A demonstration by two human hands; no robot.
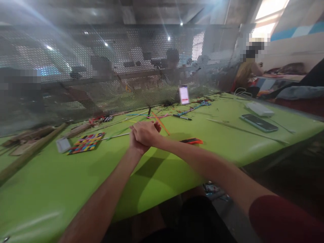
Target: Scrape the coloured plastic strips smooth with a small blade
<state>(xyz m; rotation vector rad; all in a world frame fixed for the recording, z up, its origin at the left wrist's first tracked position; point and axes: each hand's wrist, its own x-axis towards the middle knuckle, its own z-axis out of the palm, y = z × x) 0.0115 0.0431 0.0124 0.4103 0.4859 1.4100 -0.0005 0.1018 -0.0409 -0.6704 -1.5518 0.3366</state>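
Note:
My right hand (148,132) lies over my left hand (138,143), and the two are clasped together above the green table (106,182). The fingers are wrapped round each other, and no object shows between them. To the left of the hands is a multicoloured checked woven piece (88,142) beside a small clear-white item (63,145). A white strip (116,136) and an orange strip (162,124) lie close to the hands. Partly behind my right forearm rests an orange and black item (192,141).
A black pen (182,117), a teal-edged phone (259,122) and a white box (260,109) lie to the right. An upright lit phone (184,95) stands by the perforated screen (141,74). Wooden pole (32,152) at left; a person (246,71) sits at back right.

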